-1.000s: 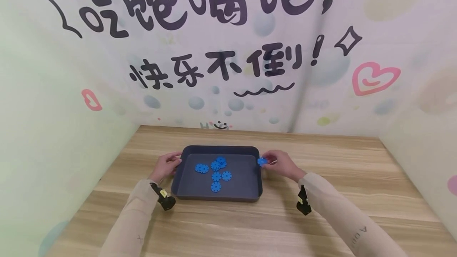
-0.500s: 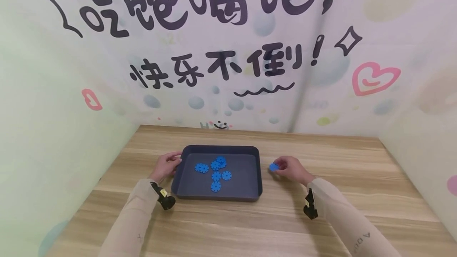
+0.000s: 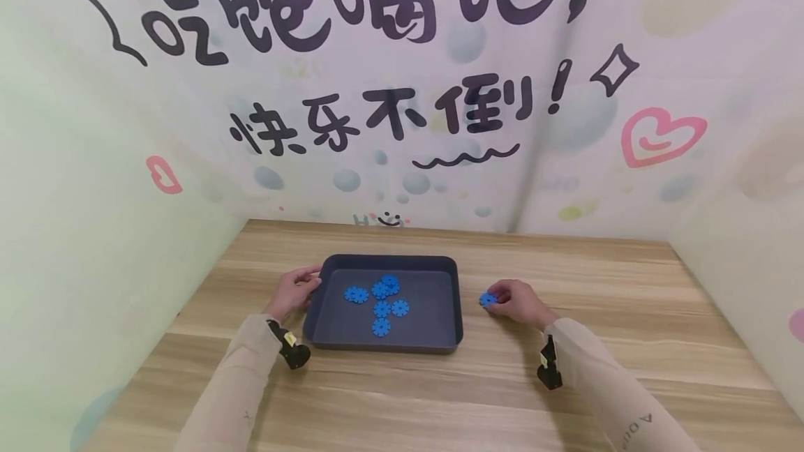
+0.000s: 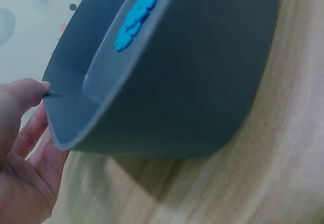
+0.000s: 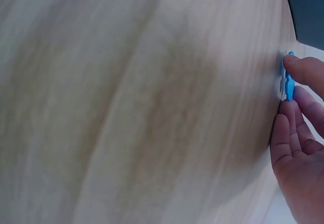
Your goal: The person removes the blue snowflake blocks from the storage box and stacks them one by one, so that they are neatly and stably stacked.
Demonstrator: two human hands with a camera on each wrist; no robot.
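Note:
A dark grey rectangular tray (image 3: 427, 326) stands on the wooden table. Several blue notched plastic discs (image 3: 381, 327) lie flat on its floor, some overlapping. At the tray's left side, my left hand (image 3: 292, 294) grips the rim; the left wrist view shows the thumb (image 4: 35, 89) over the wall and the fingers on its outer side. To the right of the tray, my right hand (image 3: 518, 303) pinches one blue notched disc (image 3: 486, 300) between thumb and fingers. In the right wrist view that disc (image 5: 289, 84) is edge-on, close above or at the tabletop; contact cannot be told.
Wooden tabletop (image 3: 402, 396) surrounds the tray. A white printed wall (image 3: 377, 187) rises behind the table, with pale side walls at left and right. Black wrist cameras hang below both sleeves, the right one (image 3: 549, 368) near the table.
My right hand has carried the disc from the tray's right rim outward to the right and down to the table. My left hand and the tray stay in place.

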